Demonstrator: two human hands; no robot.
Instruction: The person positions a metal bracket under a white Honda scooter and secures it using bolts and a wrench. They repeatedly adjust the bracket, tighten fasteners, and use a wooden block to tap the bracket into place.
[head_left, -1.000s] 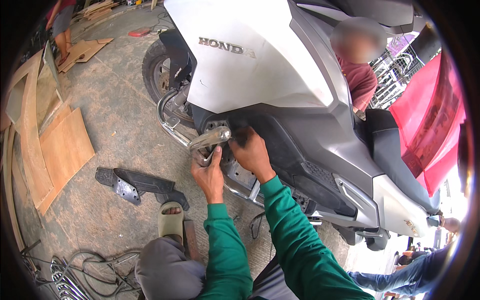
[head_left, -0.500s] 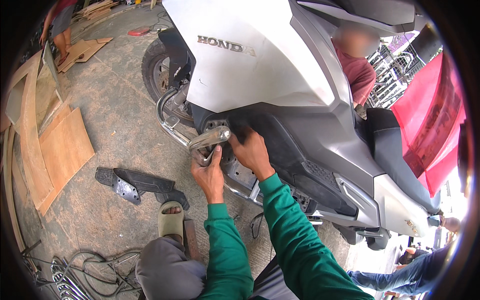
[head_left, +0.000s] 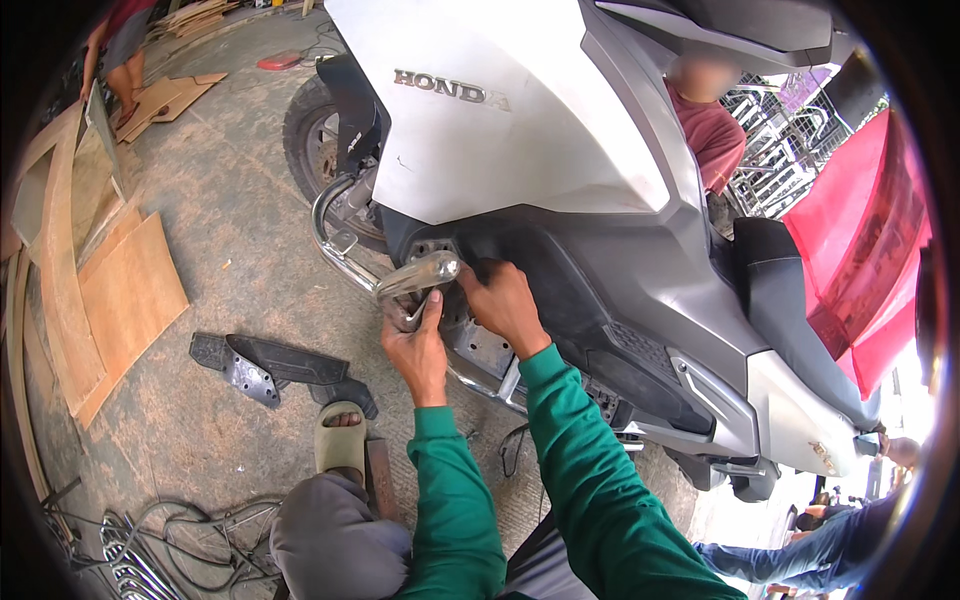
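Note:
A white and grey scooter (head_left: 520, 140) stands before me. Along its lower side runs a chrome guard bar (head_left: 342, 255), with a short bent chrome tube (head_left: 425, 270) rising from it. My left hand (head_left: 415, 355) is closed around the lower part of that tube, the thumb up against it. Just right of the tube's rounded end, my right hand (head_left: 505, 308) is held against the dark footboard area. Its fingers are curled in, and their tips and anything in them are hidden. Between my hands shows a drilled metal plate (head_left: 482, 345).
Black plastic trim pieces (head_left: 290, 365) lie on the concrete left of my sandalled foot (head_left: 341, 435). Wooden sheets (head_left: 130, 310) are at the far left. Cables (head_left: 200, 535) and chrome tubes (head_left: 135, 560) lie lower left. Another person (head_left: 710, 135) is beyond the scooter.
Both my hands stay nearly in place; the right fingers look less blurred now. The person beyond the scooter has shifted slightly.

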